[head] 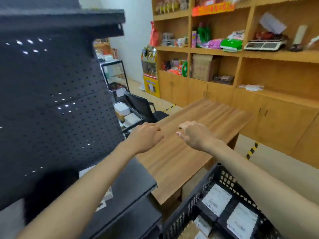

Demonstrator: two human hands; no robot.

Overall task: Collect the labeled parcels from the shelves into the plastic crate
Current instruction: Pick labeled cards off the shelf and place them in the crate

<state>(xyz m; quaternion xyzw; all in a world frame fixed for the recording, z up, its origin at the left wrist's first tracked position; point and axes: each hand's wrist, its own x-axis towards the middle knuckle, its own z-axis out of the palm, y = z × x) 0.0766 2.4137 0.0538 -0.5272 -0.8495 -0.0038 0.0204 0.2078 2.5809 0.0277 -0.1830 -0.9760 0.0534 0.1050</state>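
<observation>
**Far left.** A black pegboard rack (51, 92) fills the view from top to bottom, blurred. Its lower shelf (134, 180) juts out toward the table's near left corner. On that shelf, partly hidden under my left forearm, lies a pale item (107, 195). It is too blurred to tell whether it is a parcel.

**Left hand** (146, 137). It is stretched forward, back up, over the table's left edge. The fingers curl loosely downward and nothing is held. I cannot tell whether it touches the table.

**Chair** (143, 107). It is black and stands beyond my left hand, between the rack and the table's left edge.

**Table** (207, 114). It has a wood-grain top, with its long side running away from me.

**Right hand** (195, 133). It is also stretched forward, near the left hand but apart from it, over the middle of the table. The fingers are loosely bent and the thumb points toward the left hand. It is empty.

**Crate** (205, 187). It is black plastic lattice, low in view, just beside the table's near right corner and under my right forearm.

**Parcels** (216, 199). Several lie flat in the crate. They are in dark wraps with white labels facing up. One lies toward the crate's far corner and another (242, 219) lies to its right. The label text is unreadable.

**Far right.** A wooden cabinet (224, 94) lines the wall, its open shelves stocked with mixed goods. A scale (264, 44) sits on an upper shelf.
</observation>
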